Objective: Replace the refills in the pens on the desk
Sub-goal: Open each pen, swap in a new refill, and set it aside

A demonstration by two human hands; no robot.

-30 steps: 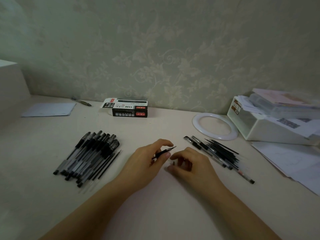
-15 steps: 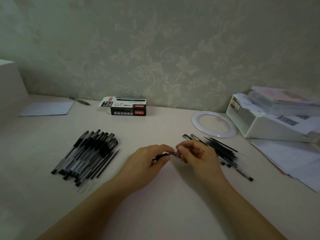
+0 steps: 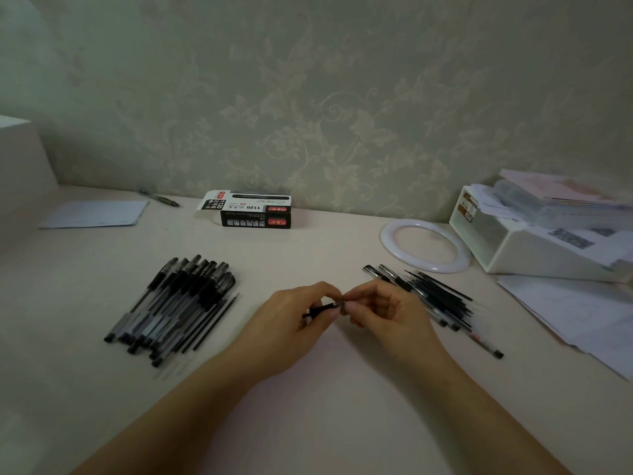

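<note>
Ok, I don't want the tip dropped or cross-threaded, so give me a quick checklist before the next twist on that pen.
1. Left hand grips the pen: ok.
2. Right hand pinches the pen's front end: ok.
3. Refill seated inside: cannot tell, fingers hide it.
4. Tip piece aligned with the barrel: cannot tell, too small.
5. Pile of pens on the left lies apart from both hands: ok.
6. Loose refills on the right lie just behind the right hand, easily nudged: not ok.

Bare desk (image 3: 335,389) lies between the left pen pile (image 3: 171,303) and the right pen pile (image 3: 435,299), with a box (image 3: 253,214) behind.
</note>
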